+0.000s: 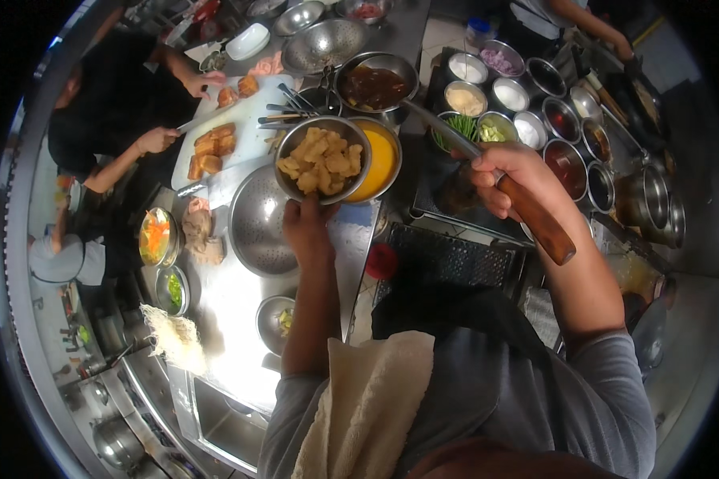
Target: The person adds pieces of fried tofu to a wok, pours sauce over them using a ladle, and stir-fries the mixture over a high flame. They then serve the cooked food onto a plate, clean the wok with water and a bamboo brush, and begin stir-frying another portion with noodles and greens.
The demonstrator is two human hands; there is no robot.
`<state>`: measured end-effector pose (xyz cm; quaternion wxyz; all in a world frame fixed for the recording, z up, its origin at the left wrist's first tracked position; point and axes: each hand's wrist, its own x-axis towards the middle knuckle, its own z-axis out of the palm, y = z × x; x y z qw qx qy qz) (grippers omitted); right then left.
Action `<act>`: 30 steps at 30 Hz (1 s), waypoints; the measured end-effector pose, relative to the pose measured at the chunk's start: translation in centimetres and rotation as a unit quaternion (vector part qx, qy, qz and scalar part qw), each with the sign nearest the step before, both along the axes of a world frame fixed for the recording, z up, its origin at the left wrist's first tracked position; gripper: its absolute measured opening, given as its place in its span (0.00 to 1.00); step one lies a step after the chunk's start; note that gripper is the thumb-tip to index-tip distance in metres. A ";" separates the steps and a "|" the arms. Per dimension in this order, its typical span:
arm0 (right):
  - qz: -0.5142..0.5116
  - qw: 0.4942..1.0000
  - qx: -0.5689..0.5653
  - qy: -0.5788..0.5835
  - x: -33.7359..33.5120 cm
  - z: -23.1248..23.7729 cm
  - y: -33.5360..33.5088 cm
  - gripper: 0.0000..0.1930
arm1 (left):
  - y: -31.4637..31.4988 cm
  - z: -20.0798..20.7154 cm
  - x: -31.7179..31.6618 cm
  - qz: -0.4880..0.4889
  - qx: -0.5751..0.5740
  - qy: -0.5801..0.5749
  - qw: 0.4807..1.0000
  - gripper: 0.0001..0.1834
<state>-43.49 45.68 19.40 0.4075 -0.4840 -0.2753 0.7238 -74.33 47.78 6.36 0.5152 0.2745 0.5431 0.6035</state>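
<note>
My left hand (308, 223) is closed on the near rim of a steel bowl (363, 169) full of golden battered fried pieces (321, 160). This bowl partly covers another metal bowl of bright yellow-orange liquid (378, 160). In my right hand (519, 177) is a ladle with a wooden handle (538, 219). Its metal shaft (447, 132) runs up and left to a round pan-like head holding dark brown sauce (371, 86). A large perforated colander (257, 231) stands on the steel counter left of my left hand.
Across the counter a co-worker's hand (158, 140) holds a knife over a white cutting board (252, 120) with browned meat chunks (214, 144). Several bowls of seasonings, such as chopped greens (460, 128), crowd the right side. A small bowl (273, 323) and dried noodles (172, 339) lie nearer.
</note>
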 end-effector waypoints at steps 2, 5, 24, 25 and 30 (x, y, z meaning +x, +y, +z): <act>0.000 1.000 0.006 -0.008 0.1 0.1 -0.4 0.22 | 0.1 0.2 0.0 0.006 0.001 0.002 1.000 0.16; 0.007 1.000 0.026 0.015 0.4 0.1 -0.8 0.22 | 0.2 0.2 -0.3 0.012 -0.013 -0.005 1.000 0.15; -0.056 0.996 0.024 0.065 0.6 2.8 -1.5 0.21 | 4.2 2.8 -0.8 -0.006 0.043 0.068 0.997 0.10; -0.055 0.994 0.025 0.090 0.7 2.9 -1.5 0.21 | 4.7 3.0 -0.8 -0.010 0.028 0.073 0.997 0.10; -0.049 0.994 0.048 0.082 0.5 4.5 -1.3 0.22 | 6.8 3.0 -0.1 0.017 0.063 0.032 0.997 0.12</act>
